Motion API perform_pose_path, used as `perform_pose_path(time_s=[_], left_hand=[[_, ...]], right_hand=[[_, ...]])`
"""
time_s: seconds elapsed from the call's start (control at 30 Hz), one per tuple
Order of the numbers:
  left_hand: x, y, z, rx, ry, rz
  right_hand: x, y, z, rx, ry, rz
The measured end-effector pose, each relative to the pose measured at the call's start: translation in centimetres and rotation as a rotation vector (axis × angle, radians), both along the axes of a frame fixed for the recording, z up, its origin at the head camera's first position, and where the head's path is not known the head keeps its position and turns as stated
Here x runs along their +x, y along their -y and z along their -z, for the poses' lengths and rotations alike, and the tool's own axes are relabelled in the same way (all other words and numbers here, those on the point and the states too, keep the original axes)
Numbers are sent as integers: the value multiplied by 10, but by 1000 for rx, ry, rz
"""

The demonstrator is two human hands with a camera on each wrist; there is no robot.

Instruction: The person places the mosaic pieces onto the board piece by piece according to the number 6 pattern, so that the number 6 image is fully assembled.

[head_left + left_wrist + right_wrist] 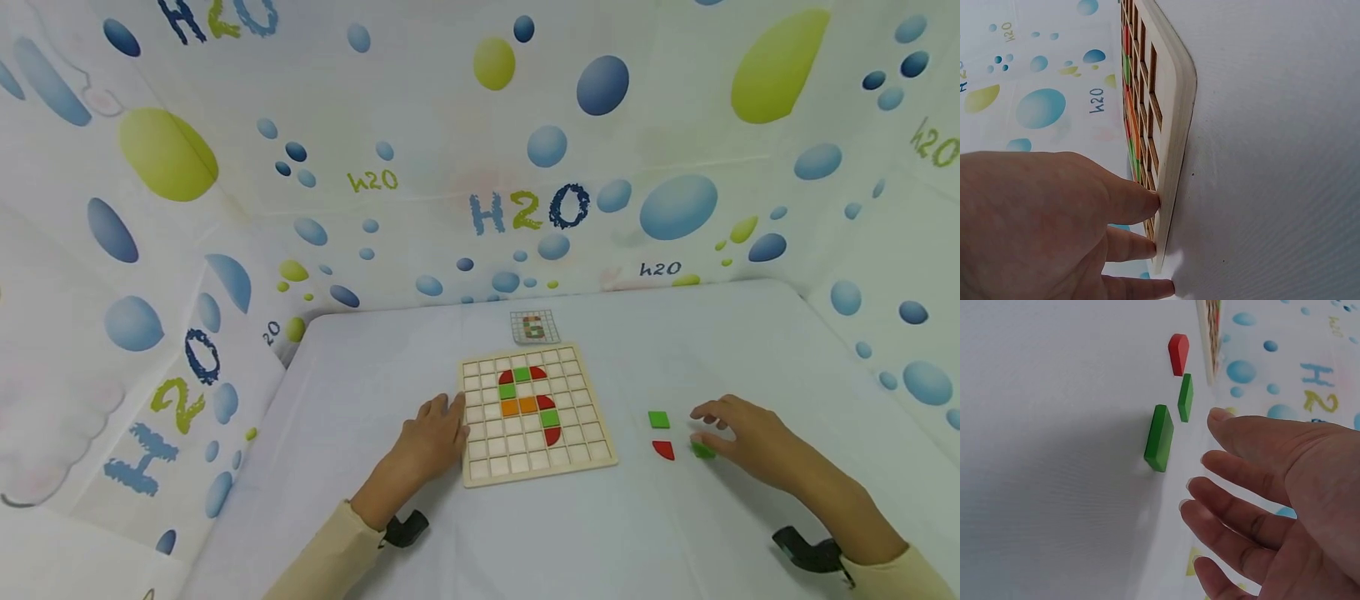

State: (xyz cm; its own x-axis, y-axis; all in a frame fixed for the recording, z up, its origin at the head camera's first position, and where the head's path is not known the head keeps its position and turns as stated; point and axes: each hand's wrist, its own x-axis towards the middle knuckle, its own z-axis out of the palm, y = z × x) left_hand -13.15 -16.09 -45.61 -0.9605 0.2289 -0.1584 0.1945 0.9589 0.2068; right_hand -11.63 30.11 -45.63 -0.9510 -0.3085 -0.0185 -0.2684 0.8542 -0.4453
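A wooden grid board (pixel 491 467) lies on the table, with red, green and orange tiles set in some of its squares. My left hand (pixel 432 436) touches the board's left edge with its fingertips, as the left wrist view also shows. Over at the right, my right hand (pixel 757 437) hovers above a green square tile (pixel 1159 439), its fingers loosely bent and nothing between them. Beside that tile lie a second green square (pixel 658 419) and a red quarter-round tile (pixel 663 450).
Behind the board lies a small pattern card (pixel 535 327) with a grid and coloured shapes. A white sheet (pixel 360 367) covers the table, and a printed curtain (pixel 450 125) rises at the back and sides.
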Motion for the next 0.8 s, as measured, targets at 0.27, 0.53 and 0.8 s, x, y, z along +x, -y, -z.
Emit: perform_pose_path(time_s=[0.27, 0.53, 0.8], left_hand=[[2, 0, 1, -3, -8, 7], [0, 2, 3, -5, -16, 7], [-1, 3, 4, -3, -20, 7]], right_hand=[[8, -6, 6, -3, -8, 2], [13, -10, 11, -21, -1, -15], [13, -11, 14, -8, 22, -4]])
